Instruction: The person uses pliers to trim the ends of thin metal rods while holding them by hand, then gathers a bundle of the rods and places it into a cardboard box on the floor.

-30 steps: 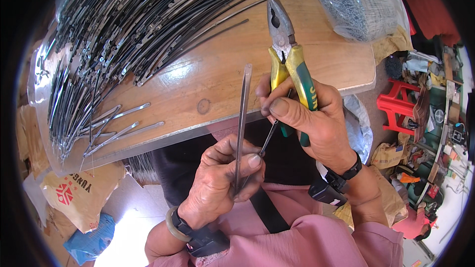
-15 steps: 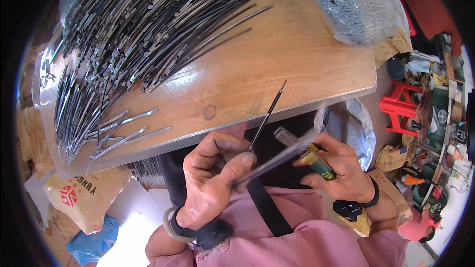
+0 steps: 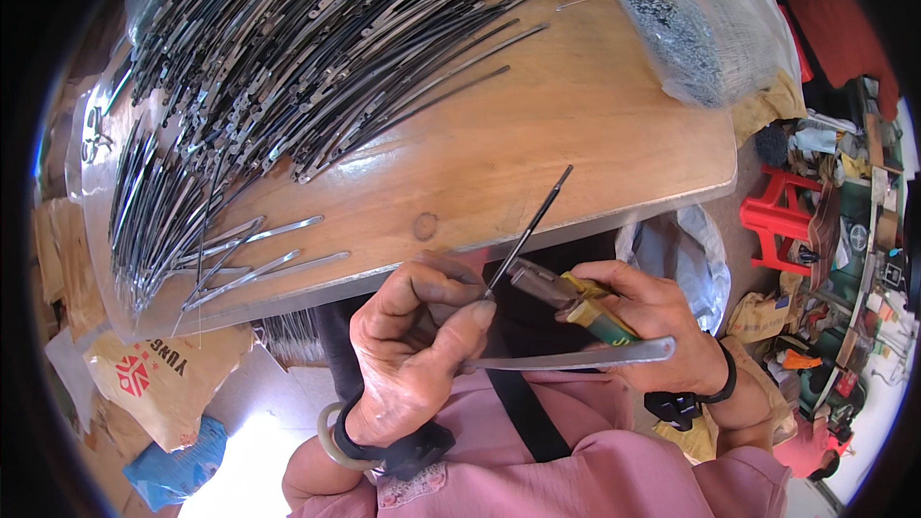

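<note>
At the lower centre of the frame, the left hand (image 3: 408,350) is closed, thumb pressed against the fingers, gripping a thin dark rod (image 3: 532,228). The rod slants from the fingertips toward the upper right, its far end standing out over the counter (image 3: 460,182) as seen from above. From lower in the same hand a flat grey metal strip (image 3: 595,356) runs toward the right of the frame, its rounded end in front of the right hand (image 3: 662,317). Whether rod and strip join inside the grip is hidden.

The right hand, right of centre, is wrapped around pliers (image 3: 542,282) with yellow and green handles. Their nose points to the upper left, just beside the base of the rod; it is hard to tell if they touch.

A pale bangle (image 3: 338,441) circles the left wrist. Below the hands, a black strap (image 3: 530,417) crosses a pink shirt (image 3: 604,451).

In the upper left of the frame, a large heap of metal strips (image 3: 307,58) covers the counter, with a few loose silver strips (image 3: 259,270) below it. A clear plastic bag (image 3: 705,29) of thin wires lies at the upper right. A red stool (image 3: 775,216) stands on the floor at the right, and a tan sack (image 3: 182,369) sits at the lower left.
</note>
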Demonstrator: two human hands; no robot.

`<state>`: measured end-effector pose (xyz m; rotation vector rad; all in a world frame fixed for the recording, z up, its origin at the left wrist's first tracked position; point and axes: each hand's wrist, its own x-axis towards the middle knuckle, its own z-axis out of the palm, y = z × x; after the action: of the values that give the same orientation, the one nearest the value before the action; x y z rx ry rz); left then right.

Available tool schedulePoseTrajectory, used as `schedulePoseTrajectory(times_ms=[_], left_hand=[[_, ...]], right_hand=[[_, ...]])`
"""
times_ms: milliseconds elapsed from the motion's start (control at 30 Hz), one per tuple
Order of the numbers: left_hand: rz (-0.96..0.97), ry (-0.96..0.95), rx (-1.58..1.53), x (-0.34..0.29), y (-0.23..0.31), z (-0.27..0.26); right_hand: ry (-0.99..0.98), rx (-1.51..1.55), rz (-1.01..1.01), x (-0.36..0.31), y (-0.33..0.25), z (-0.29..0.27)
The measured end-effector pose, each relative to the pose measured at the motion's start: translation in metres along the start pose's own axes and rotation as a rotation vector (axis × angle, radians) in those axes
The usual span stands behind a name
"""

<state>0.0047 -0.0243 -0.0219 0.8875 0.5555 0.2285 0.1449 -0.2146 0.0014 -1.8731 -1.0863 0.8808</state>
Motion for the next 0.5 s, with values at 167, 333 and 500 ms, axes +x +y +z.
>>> schedulePoseTrajectory(times_ms=[167, 333, 500], left_hand=[[0.052, 0.02, 0.1, 0.002, -0.003, 0.0], [-0.064, 0.079, 0.07, 0.003, 0.006, -0.001], [-0.074, 0.082, 0.068, 0.015, 0.015, -0.008]], right_hand=[[-0.054, -0.154, -0.071, 0.008, -0.004, 0.002], [-0.072, -0.317, -0.144, 0.014, -0.004, 0.013], [-0.099, -0.426, -0.255, 0.036, -0.006, 0.001]])
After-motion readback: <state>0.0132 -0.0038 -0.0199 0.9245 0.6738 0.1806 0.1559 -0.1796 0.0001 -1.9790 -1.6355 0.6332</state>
